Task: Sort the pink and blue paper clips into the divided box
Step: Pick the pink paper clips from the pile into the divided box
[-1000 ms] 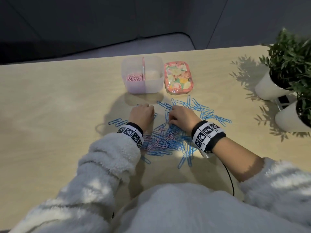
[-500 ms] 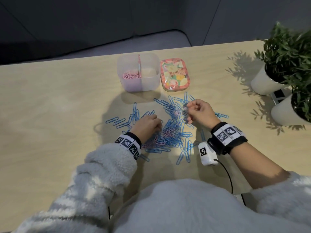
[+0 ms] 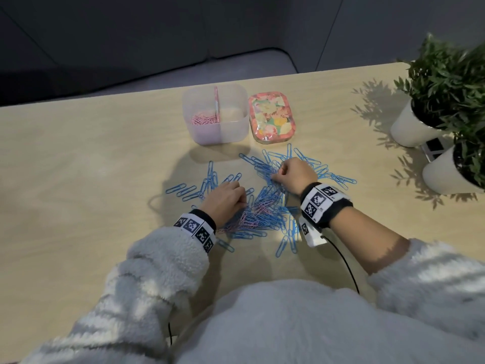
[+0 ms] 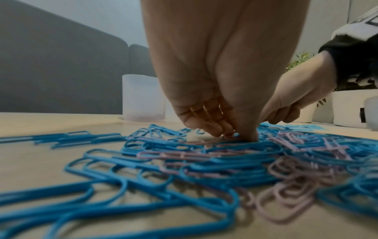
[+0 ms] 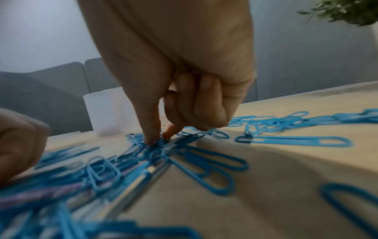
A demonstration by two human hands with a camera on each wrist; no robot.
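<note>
Right grip: my right hand [image 5: 184, 90] pinches blue clips [image 5: 161, 145] between thumb and forefinger.
Left grip: my left hand [image 4: 212, 103] has its fingertips bunched on a pink clip [image 4: 229, 135]; I cannot tell if it's held.
Handling: light, springy wire that tangles, I judge; take single loops.
Counts: dozens of blue, fewer pink; uncountable.
Box [image 3: 231, 127]: one, two compartments, beyond the heap; pink in the left.

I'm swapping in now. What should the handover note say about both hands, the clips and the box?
Left hand: fingertips pinch a pink clip in the pile.
Right hand: grip closing on blue clips at the pile's far side.
Box stands beyond the pile, lid beside it.
Done: some pink clips in the left compartment.
Left: right compartment looks empty; all blue and several pink remain on the table.
</note>
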